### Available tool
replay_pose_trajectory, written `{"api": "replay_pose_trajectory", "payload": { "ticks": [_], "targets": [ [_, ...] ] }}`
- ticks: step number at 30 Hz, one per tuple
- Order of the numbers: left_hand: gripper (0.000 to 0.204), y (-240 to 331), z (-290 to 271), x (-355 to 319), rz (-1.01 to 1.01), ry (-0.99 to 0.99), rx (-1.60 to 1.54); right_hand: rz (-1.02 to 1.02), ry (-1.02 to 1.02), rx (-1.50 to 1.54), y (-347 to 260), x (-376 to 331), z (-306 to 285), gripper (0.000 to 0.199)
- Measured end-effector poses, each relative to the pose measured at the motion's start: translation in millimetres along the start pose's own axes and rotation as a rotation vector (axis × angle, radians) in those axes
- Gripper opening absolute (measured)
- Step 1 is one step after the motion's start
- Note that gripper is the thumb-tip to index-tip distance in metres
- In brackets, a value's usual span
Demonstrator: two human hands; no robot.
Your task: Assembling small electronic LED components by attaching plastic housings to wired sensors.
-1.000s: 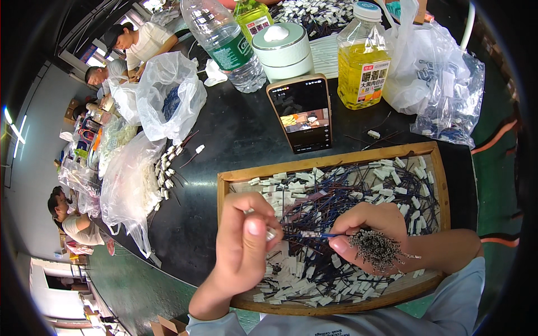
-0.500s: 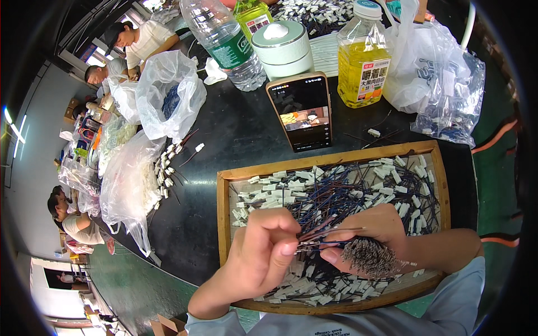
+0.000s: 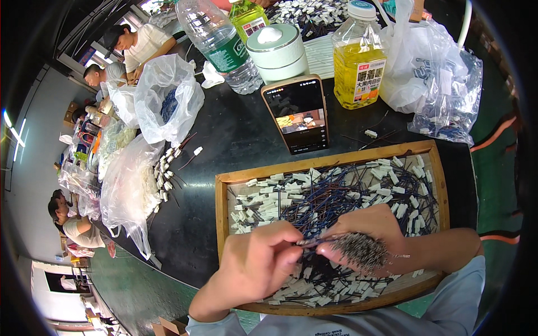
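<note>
One wooden tray lies lower centre in the frame; over it the right hand curls closed around a wire bundle, the left hand pinches thin wires; a light pinch, tips lined up, should serve best

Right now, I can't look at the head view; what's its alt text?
The right hand grips a thick wire bundle and the left hand pinches thin wires beside it, over a wood-framed tray of white connectors and dark wires. Beyond, a phone and a yellow drink bottle stand on the black table.
</note>
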State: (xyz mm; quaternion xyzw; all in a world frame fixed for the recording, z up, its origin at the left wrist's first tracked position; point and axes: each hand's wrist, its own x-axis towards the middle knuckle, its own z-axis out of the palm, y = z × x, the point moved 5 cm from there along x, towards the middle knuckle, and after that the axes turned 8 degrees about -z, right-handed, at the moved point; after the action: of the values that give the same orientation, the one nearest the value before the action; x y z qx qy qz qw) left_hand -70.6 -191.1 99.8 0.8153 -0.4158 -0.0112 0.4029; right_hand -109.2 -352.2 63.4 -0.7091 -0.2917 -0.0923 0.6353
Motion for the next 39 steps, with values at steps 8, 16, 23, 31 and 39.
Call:
{"api": "replay_pose_trajectory", "payload": {
  "ticks": [8,16,23,31,39],
  "targets": [
    [0.042,-53,-18,4,-0.531,0.144,-0.636,0.218,0.097,-0.031,-5,3,-5,0.016],
    [0.018,-52,-9,7,-0.550,0.043,-1.293,0.069,0.234,-0.103,-7,-1,-11,0.024],
    [0.026,-31,7,6,-0.546,-0.036,-1.432,-0.021,0.132,-0.039,-8,5,-2,0.017],
    [0.053,-14,-2,0,-0.328,-0.179,-0.754,-0.016,0.158,-0.019,-15,6,-2,0.011],
    [0.031,-9,4,-10,-0.344,-0.174,-0.721,-0.074,0.148,-0.068,-16,4,-3,0.014]
  ]
}}
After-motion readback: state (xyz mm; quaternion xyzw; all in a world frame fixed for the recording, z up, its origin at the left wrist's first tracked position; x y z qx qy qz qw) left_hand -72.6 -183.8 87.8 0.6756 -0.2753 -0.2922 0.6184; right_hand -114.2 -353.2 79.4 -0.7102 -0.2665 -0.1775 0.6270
